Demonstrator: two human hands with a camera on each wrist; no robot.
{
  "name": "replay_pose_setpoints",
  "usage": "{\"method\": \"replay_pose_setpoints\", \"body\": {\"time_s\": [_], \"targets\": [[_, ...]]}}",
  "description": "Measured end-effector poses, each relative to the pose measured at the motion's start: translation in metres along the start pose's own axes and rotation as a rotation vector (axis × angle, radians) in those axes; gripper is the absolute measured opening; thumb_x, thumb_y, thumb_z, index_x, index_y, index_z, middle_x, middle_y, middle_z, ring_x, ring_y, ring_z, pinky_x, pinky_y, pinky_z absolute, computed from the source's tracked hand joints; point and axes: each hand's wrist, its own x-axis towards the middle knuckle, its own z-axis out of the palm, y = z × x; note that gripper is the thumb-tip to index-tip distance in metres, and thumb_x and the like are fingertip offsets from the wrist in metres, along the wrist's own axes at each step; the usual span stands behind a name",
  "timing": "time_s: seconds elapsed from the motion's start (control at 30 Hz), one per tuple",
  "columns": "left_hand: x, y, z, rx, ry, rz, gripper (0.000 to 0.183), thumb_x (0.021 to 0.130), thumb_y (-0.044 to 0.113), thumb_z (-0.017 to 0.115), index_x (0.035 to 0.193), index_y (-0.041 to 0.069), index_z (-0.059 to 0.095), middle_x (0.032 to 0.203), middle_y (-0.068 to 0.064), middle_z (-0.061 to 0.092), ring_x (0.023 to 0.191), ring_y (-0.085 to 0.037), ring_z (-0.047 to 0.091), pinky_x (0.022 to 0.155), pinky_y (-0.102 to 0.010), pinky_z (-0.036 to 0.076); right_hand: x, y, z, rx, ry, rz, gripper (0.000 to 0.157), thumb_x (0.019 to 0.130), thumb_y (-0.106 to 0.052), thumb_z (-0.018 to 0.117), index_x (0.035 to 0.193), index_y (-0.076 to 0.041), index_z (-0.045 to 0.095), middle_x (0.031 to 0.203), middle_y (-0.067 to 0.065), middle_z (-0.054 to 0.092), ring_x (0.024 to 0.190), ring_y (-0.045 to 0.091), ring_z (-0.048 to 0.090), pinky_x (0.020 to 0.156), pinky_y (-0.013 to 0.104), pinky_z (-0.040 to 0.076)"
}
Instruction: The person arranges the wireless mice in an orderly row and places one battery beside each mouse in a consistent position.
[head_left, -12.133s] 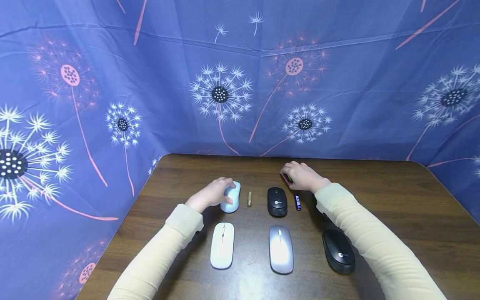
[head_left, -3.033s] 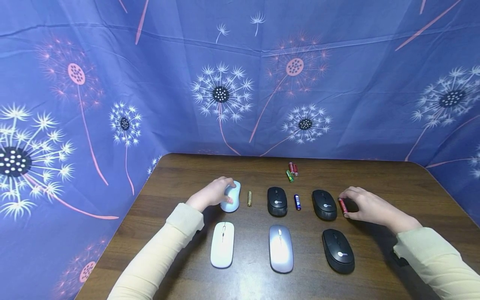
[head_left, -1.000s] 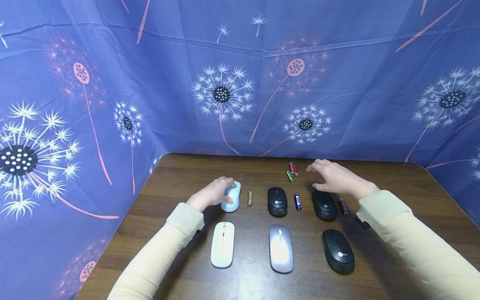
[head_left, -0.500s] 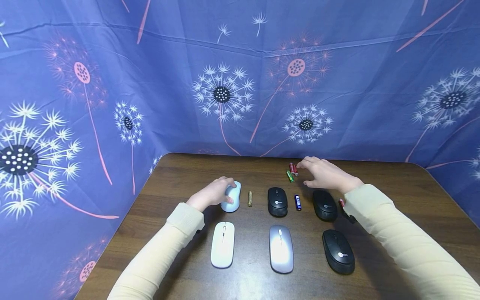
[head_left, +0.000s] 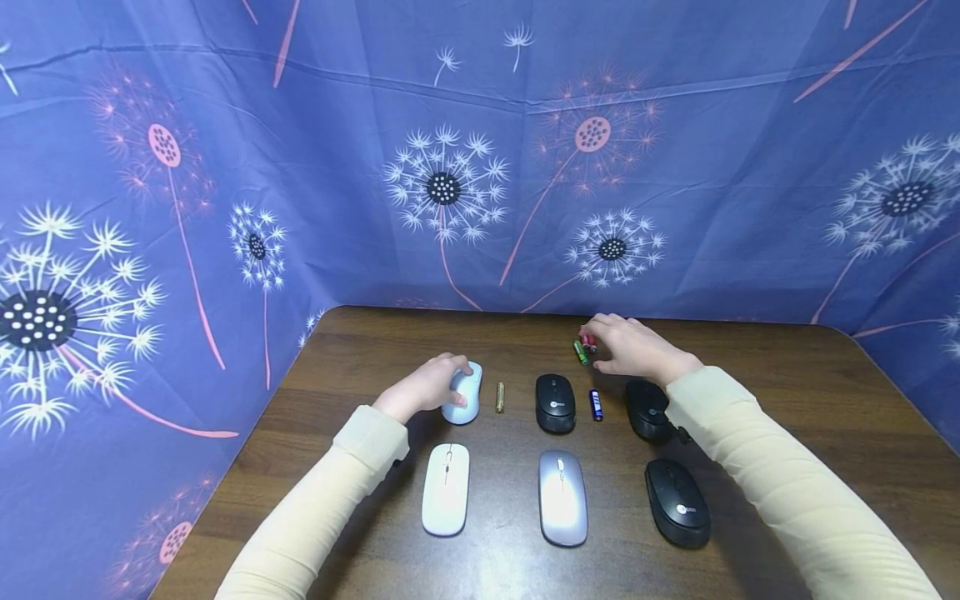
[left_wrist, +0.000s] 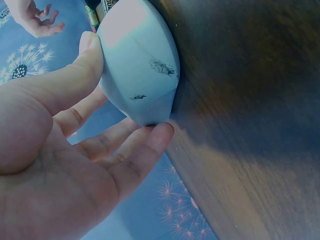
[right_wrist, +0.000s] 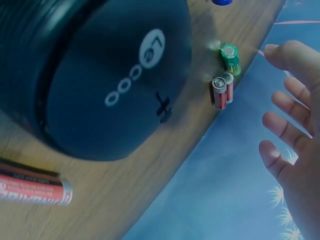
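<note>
My left hand grips the light blue mouse at its sides. In the left wrist view the thumb and fingertips press on this mouse. My right hand hovers over the back of the table, fingers loosely bent and holding nothing. Just off its fingertips lie two red batteries and a green battery; in the right wrist view a gap shows between them and the fingers. Below the right wrist sits a black mouse. A red battery beside it is hidden by my sleeve in the head view.
A gold battery lies right of the blue mouse. A second black mouse has a blue battery beside it. In front stand a white mouse, a grey mouse and another black mouse. A blue curtain hangs behind.
My right hand let go of a red battery right of the far black mouse, then moved left and back to the small battery group. The left hand stays on the blue mouse.
</note>
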Motion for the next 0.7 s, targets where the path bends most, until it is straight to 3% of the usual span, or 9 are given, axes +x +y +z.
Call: {"method": "replay_pose_setpoints", "body": {"time_s": [0.7], "targets": [[0.002,-0.001,0.001,-0.003,-0.004,-0.002,0.048,0.079,0.017,0.075,0.122,0.007,0.058,0.131,-0.016,0.052,0.121,-0.029,0.049,0.100,-0.040,0.043,0.018,0.002,0.022,0.011,-0.053,0.027,0.051,0.075,-0.016,0.078,0.121,-0.003,0.059,0.117,0.012,0.057,0.108,0.031,0.054,0.084,0.052,0.045]]}}
